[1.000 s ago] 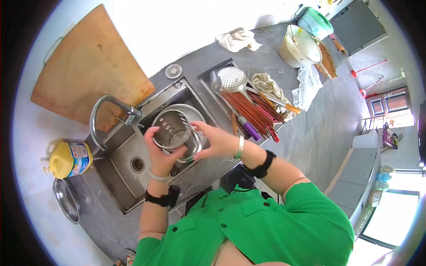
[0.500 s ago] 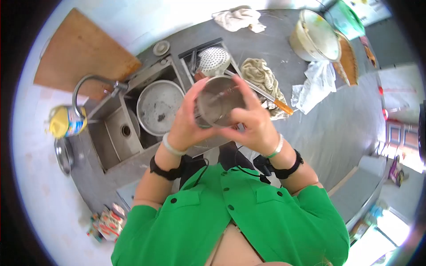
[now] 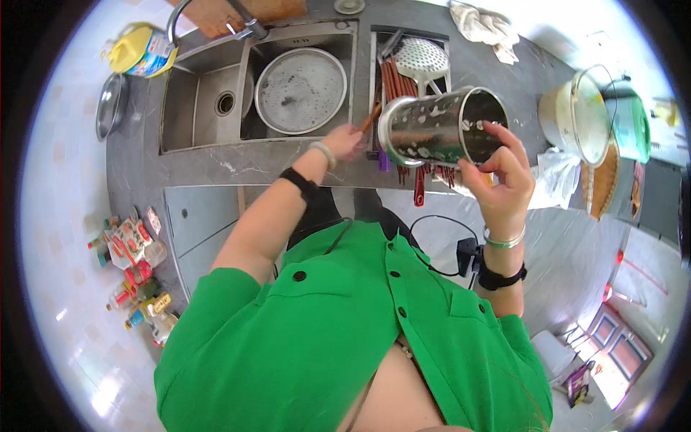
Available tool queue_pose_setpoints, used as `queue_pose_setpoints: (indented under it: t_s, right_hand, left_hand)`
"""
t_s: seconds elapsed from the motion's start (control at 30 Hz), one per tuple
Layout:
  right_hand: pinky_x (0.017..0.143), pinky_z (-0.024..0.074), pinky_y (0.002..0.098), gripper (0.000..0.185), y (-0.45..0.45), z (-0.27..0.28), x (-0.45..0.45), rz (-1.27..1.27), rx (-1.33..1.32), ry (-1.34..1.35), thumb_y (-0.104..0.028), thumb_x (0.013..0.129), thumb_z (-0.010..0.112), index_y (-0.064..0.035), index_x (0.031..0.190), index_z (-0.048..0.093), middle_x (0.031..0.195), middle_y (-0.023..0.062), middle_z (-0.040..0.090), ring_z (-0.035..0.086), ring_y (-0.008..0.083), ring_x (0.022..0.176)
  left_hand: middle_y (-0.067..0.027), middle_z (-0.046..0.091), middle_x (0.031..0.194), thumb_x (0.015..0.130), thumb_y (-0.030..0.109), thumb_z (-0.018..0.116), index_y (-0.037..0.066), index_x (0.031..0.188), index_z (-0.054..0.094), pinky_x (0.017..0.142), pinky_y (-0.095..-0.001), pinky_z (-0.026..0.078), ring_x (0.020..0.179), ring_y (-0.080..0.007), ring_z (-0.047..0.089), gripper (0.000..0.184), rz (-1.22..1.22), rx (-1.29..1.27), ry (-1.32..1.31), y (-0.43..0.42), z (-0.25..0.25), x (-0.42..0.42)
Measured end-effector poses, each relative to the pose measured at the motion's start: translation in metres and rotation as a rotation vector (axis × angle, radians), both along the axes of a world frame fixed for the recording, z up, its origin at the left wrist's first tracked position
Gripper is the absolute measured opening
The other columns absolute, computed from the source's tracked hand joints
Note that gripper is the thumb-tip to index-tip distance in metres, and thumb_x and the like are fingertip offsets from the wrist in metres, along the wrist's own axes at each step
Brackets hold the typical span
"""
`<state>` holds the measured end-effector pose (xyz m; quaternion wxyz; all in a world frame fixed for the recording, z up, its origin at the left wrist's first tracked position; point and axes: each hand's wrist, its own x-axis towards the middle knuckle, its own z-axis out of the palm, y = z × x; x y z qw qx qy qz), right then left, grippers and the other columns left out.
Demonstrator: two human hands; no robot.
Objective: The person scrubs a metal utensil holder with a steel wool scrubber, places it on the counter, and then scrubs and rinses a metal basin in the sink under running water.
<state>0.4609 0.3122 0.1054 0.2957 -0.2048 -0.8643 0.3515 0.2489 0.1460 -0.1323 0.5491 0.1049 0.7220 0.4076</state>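
Observation:
My right hand (image 3: 504, 176) pinches the rim of a shiny steel cylinder (image 3: 432, 129), which lies tilted on its side with its mouth toward the right. The cylinder is over a metal rack (image 3: 373, 86) with red-brown chopsticks (image 3: 397, 83) and a perforated steel ladle (image 3: 421, 59). My left hand (image 3: 347, 142) is closed around the lower end of a wooden handle (image 3: 371, 117) at the rack's left edge. Left of it, a round steel basin (image 3: 301, 91) with a little water and dark bits sits in the right sink bowl.
A faucet (image 3: 252, 30) rises behind the sink. At the left are a yellow detergent bottle (image 3: 144, 52) and a steel bowl (image 3: 111, 106). Cloths, a plastic bag (image 3: 556, 178), a white bucket (image 3: 576, 119) and a green bucket (image 3: 630, 122) stand or lie to the right.
The cylinder has gone from both hands to my right hand alone, moving right and tipping onto its side. My left hand has let go of it and closed on a wooden handle.

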Motion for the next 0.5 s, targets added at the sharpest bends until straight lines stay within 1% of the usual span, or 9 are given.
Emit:
queue_pose_setpoints:
  t_s: [0.03, 0.13, 0.23, 0.27, 0.3, 0.33, 0.37, 0.4, 0.5]
  right_hand:
    - [0.08, 0.0485, 0.0343, 0.034, -0.002, -0.002, -0.002, 0.0, -0.018, 0.006, -0.005, 0.06, 0.078, -0.0018, 0.058, 0.044, 0.108, 0.0189, 0.062, 0.061, 0.0295, 0.097]
    - [0.08, 0.0488, 0.034, 0.033, -0.008, -0.005, -0.008, -0.013, -0.097, -0.016, -0.005, 0.061, 0.078, -0.0015, 0.058, 0.045, 0.109, 0.019, 0.062, 0.061, 0.0287, 0.096]
    - [0.079, 0.0494, 0.0325, 0.031, -0.009, -0.004, -0.016, -0.015, -0.103, 0.018, -0.003, 0.061, 0.077, -0.0014, 0.058, 0.046, 0.109, 0.0187, 0.062, 0.061, 0.0269, 0.095]
    - [0.077, 0.0499, 0.0308, 0.03, -0.01, -0.003, -0.02, -0.012, -0.149, 0.019, -0.002, 0.063, 0.076, -0.0012, 0.059, 0.047, 0.109, 0.0184, 0.062, 0.061, 0.0238, 0.094]
    - [0.076, 0.05, 0.0298, 0.029, -0.008, -0.004, -0.024, 0.012, -0.106, 0.011, -0.002, 0.063, 0.076, -0.0011, 0.059, 0.047, 0.109, 0.0183, 0.062, 0.061, 0.0231, 0.093]
    - [0.075, 0.05, 0.0288, 0.029, -0.005, -0.006, -0.028, 0.033, -0.063, 0.004, -0.002, 0.064, 0.076, -0.001, 0.059, 0.047, 0.109, 0.0182, 0.061, 0.061, 0.0225, 0.093]
    - [0.074, 0.0501, 0.0278, 0.029, -0.004, -0.007, -0.033, 0.051, -0.02, -0.003, -0.002, 0.064, 0.076, -0.0009, 0.06, 0.047, 0.109, 0.0181, 0.061, 0.061, 0.0218, 0.093]
    - [0.07, 0.0498, 0.0266, 0.029, -0.006, -0.007, -0.04, 0.057, -0.072, 0.001, -0.002, 0.065, 0.076, -0.0007, 0.06, 0.047, 0.109, 0.0176, 0.061, 0.061, 0.0195, 0.087]
    - [0.063, 0.0481, 0.0254, 0.03, -0.01, -0.017, -0.062, 0.101, -0.096, 0.023, -0.003, 0.065, 0.076, -0.0002, 0.061, 0.047, 0.107, 0.0169, 0.062, 0.059, 0.0158, 0.075]
  left_hand:
    - [-0.0083, 0.062, 0.09, 0.089, 0.024, 0.052, 0.003, 0.114, 0.05, 0.062, -0.0316, 0.05, 0.076, -0.0184, 0.061, 0.032, 0.152, -0.013, -0.191, 0.007, 0.001, 0.01]
    - [-0.0068, 0.061, 0.087, 0.087, 0.016, 0.052, 0.002, 0.108, 0.055, 0.058, -0.0306, 0.048, 0.071, -0.0172, 0.058, 0.025, 0.181, 0.151, -0.318, 0.017, -0.022, 0.01]
    - [-0.0055, 0.059, 0.083, 0.082, 0.006, 0.053, 0.001, 0.102, 0.059, 0.056, -0.0299, 0.046, 0.068, -0.0162, 0.056, 0.022, 0.159, 0.147, -0.117, 0.018, -0.023, 0.023]
    - [-0.0049, 0.059, 0.081, 0.077, 0.001, 0.053, 0.001, 0.102, 0.059, 0.056, -0.0288, 0.046, 0.069, -0.0156, 0.056, 0.026, 0.156, 0.175, -0.112, 0.021, -0.03, 0.028]
    - [-0.0053, 0.059, 0.08, 0.073, -0.001, 0.054, 0.001, 0.102, 0.059, 0.053, -0.0286, 0.046, 0.066, -0.0161, 0.056, 0.029, 0.21, 0.191, -0.15, 0.026, -0.032, 0.036]
    - [-0.0067, 0.059, 0.079, 0.072, -0.004, 0.054, 0.002, 0.104, 0.059, 0.05, -0.0288, 0.046, 0.061, -0.0165, 0.055, 0.033, 0.209, 0.164, -0.162, 0.035, -0.042, 0.043]
    - [-0.0107, 0.059, 0.073, 0.075, 0.003, 0.058, -0.003, 0.098, 0.059, 0.052, -0.0343, 0.051, 0.062, -0.0214, 0.061, 0.023, 0.196, 0.247, -0.139, 0.04, -0.048, 0.051]
    - [-0.0112, 0.061, 0.074, 0.075, 0.004, 0.059, -0.003, 0.096, 0.06, 0.052, -0.0341, 0.051, 0.061, -0.0207, 0.061, 0.022, 0.284, 0.296, -0.209, 0.05, -0.07, 0.061]
    - [-0.0135, 0.062, 0.075, 0.074, 0.005, 0.06, -0.003, 0.097, 0.06, 0.053, -0.0338, 0.052, 0.061, -0.0216, 0.062, 0.024, 0.198, 0.319, -0.185, 0.063, -0.074, 0.067]
